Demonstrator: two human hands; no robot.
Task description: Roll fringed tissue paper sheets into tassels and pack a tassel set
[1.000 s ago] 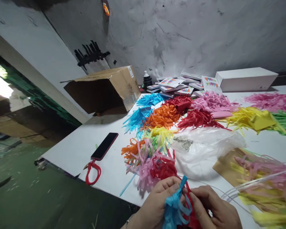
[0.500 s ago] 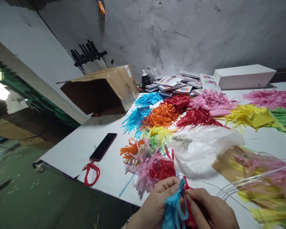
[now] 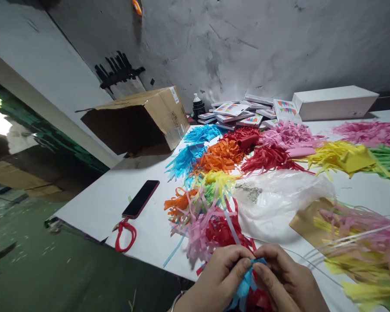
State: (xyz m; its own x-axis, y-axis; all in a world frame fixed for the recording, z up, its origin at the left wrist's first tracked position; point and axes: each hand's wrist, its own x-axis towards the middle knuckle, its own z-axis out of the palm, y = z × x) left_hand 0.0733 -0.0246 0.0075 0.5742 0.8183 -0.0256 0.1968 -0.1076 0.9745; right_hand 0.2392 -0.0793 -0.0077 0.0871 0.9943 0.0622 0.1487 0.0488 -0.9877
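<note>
At the near edge of the table (image 3: 94,203), the person's left hand (image 3: 216,275) pinches the top of a blue paper tassel (image 3: 245,286) between thumb and forefinger, and the right hand (image 3: 290,277) pinches the same top just beside it. Both hands nearly meet there, low in my view, with the blue strips hanging beneath them. Some red strips (image 3: 259,300) show below the fingers too; whether they are gripped or merely hang behind, I can't tell.

To my eye the blue one is midway: its top is gathered, but both hands are busy on it, so I'd call it unfinished. What exactly the fingertips do is hidden.

Just beyond lies a mixed heap, with a red tassel (image 3: 222,232), a pink tassel (image 3: 199,238) and an orange tassel (image 3: 180,201) bunched together; those may already be done, though their tops are buried. Farther back, a blue pile (image 3: 190,158), an orange pile (image 3: 222,156) and a yellow pile (image 3: 344,158) look like plenty left to handle. Between them and the right hand rests a crumpled clear bag (image 3: 286,195). Against the wall, thin printed boxes (image 3: 230,110) are stacked loosely, beside an open carton (image 3: 167,119).
</note>
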